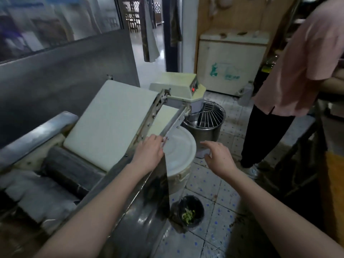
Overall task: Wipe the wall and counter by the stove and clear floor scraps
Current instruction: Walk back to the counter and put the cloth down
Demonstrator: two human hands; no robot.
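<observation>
My left hand point(149, 151) rests on the steel side frame of a dough sheeter point(141, 127), fingers curled over its edge beside the white belt point(109, 123). My right hand point(219, 157) hovers open in the air above the floor, holding nothing. Between the hands stands a white lidded bucket point(178, 151). A small black bin point(189, 211) with green scraps inside sits on the dirty tiled floor point(214, 235) below. The steel wall panel point(65, 71) rises behind the machine.
A dough mixer point(186, 90) with a steel bowl point(206, 125) and wire guard stands behind the bucket. A person in a pink shirt and black trousers point(290, 71) stands at right. A white chest freezer point(230, 60) is at the back.
</observation>
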